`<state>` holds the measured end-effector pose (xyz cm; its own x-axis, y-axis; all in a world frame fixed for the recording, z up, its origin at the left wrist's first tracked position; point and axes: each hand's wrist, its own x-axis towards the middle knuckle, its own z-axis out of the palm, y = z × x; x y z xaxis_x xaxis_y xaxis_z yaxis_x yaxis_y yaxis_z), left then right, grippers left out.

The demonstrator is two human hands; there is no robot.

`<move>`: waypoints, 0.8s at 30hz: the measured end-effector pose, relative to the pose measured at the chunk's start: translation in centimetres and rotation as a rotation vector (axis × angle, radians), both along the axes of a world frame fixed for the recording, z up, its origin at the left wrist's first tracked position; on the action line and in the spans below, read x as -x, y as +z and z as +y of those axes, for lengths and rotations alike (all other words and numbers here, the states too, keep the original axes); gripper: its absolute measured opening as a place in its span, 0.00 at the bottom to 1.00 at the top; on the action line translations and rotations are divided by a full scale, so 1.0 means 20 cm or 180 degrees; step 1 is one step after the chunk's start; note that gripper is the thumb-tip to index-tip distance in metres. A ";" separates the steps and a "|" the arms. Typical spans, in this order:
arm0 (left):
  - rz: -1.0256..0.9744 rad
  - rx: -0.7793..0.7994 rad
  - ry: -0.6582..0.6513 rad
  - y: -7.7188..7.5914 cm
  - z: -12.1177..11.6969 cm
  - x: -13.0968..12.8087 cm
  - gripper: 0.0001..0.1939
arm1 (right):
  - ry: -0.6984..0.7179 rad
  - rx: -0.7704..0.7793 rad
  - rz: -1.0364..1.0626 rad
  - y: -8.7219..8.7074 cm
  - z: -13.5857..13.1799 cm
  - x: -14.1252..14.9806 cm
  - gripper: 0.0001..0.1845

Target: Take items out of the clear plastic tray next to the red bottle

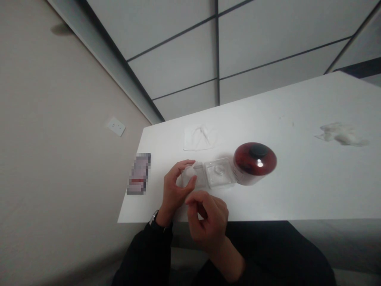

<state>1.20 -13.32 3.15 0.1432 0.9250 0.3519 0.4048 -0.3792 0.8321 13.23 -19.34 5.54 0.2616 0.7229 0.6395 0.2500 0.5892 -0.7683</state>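
My left hand [177,183] is closed around a small, pale, rounded lump [189,172], with thumb and fingers on either side of it. Under and beside that hand lies an open clear plastic box [201,182], made of two square halves side by side. In its right half [222,178] there is a small round clear shape. My right hand [210,218] is in front of the box, near the table edge. Its fingers are curled and the thumb meets the index finger; whether anything is pinched there is too small to see.
A red-topped jar [254,161] with a black knob stands just right of the box. Behind lies a thin transparent bag [199,139]. A crumpled whitish wrapper [341,134] is at the far right of the white table [297,190]. A blurred-out rectangular item [139,172] lies left, near the wall.
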 end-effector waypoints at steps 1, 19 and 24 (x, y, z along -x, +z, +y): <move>0.0083 -0.0041 -0.0031 0.01 0.00 0.00 0.06 | -0.0003 0.0011 0.0004 0.00 0.00 0.00 0.11; 0.0418 -0.0207 0.0055 0.05 -0.04 -0.02 0.09 | 0.0094 -0.0027 0.0099 0.00 0.00 0.00 0.10; 0.0448 -0.0226 -0.0025 0.03 -0.02 -0.01 0.09 | -0.0059 -0.0016 0.0139 0.01 0.00 -0.01 0.10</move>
<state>1.47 -13.74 3.68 0.2027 0.8972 0.3923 0.5123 -0.4386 0.7384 13.42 -19.28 5.71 0.3027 0.7144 0.6309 0.2273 0.5887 -0.7757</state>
